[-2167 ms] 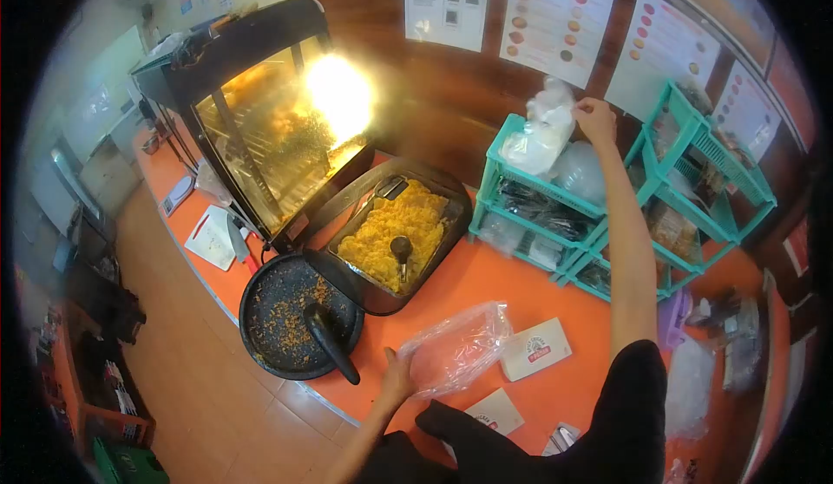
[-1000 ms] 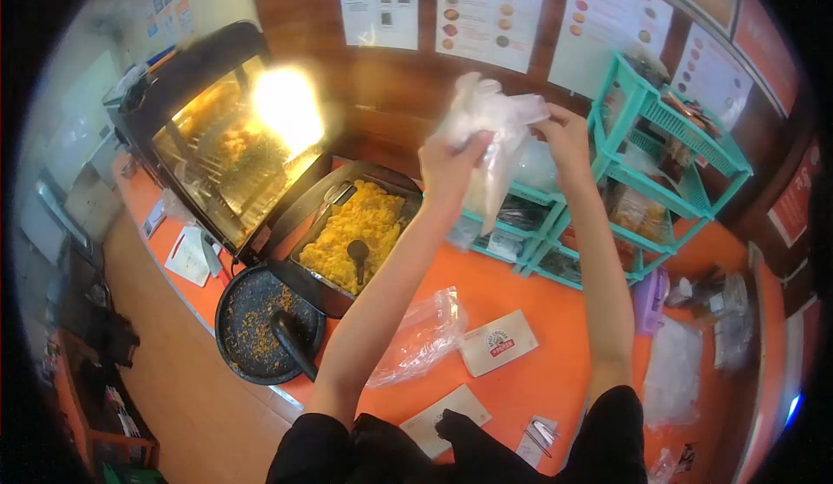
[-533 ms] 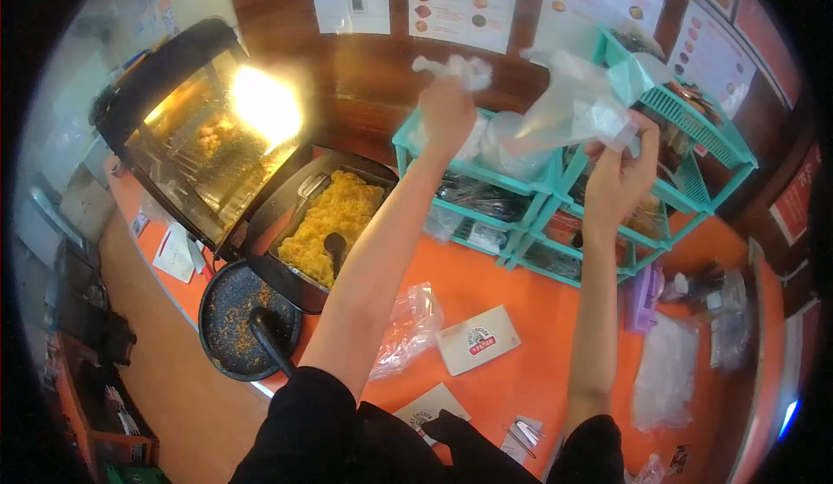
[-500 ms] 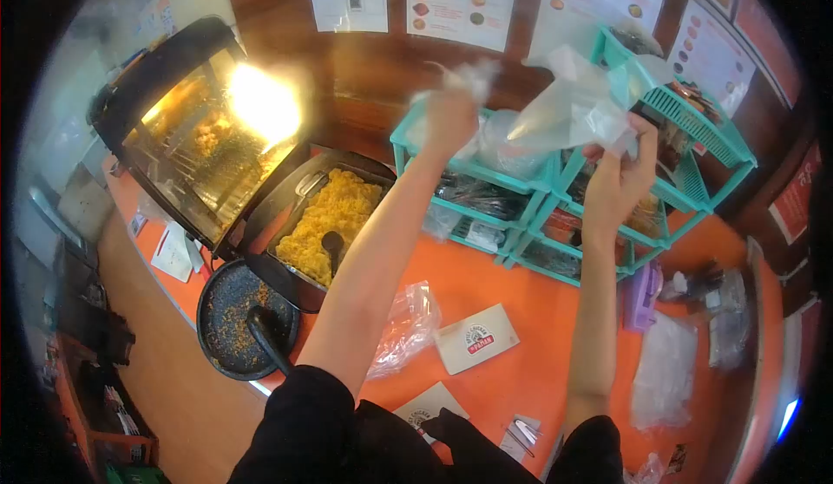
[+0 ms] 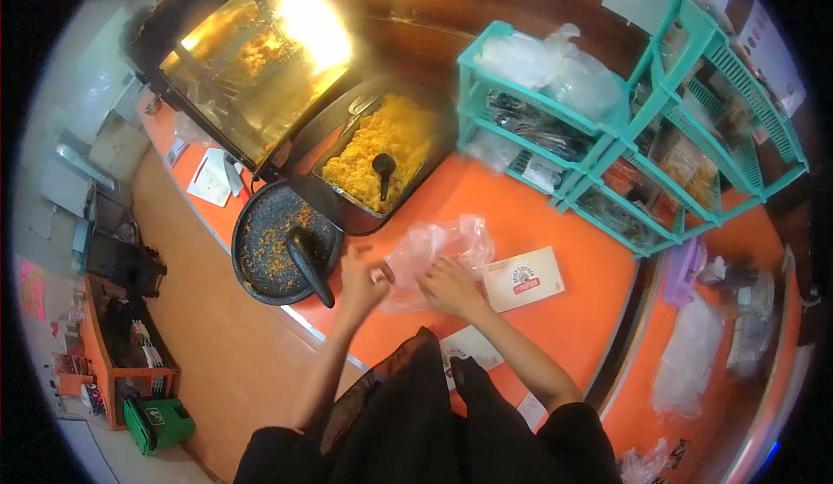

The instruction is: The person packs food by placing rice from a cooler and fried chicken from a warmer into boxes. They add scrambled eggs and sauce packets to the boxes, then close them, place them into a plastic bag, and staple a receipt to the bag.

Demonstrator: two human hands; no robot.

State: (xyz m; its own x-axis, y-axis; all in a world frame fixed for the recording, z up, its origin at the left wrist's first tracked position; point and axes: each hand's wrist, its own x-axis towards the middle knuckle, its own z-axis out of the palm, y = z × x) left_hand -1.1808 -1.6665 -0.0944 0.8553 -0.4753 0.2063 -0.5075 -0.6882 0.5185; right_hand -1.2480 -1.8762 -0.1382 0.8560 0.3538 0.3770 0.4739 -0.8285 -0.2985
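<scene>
A clear plastic bag (image 5: 438,239) lies crumpled on the orange counter. At its left edge is my left hand (image 5: 363,284), with its fingers curled and the bag's edge by the thumb and fingertips. My right hand (image 5: 451,286) bends its fingers onto the front of the bag. Right beside that hand lies a white folded box (image 5: 523,278) with a printed logo. Another printed box (image 5: 471,348) is nearer to me, partly covered by my black clothing.
A stone mortar (image 5: 260,263) with a pestle (image 5: 308,267) stands left of the bag. Behind are a tray of yellow food (image 5: 390,141) with a black ladle (image 5: 383,172) and a lit display case (image 5: 252,59). Teal racks (image 5: 599,150) hold packaged supplies at the right.
Both hands have come down from the teal racks to the clear bag on the counter. The translucent bags they handled are no longer in the hands. The view has tilted downward.
</scene>
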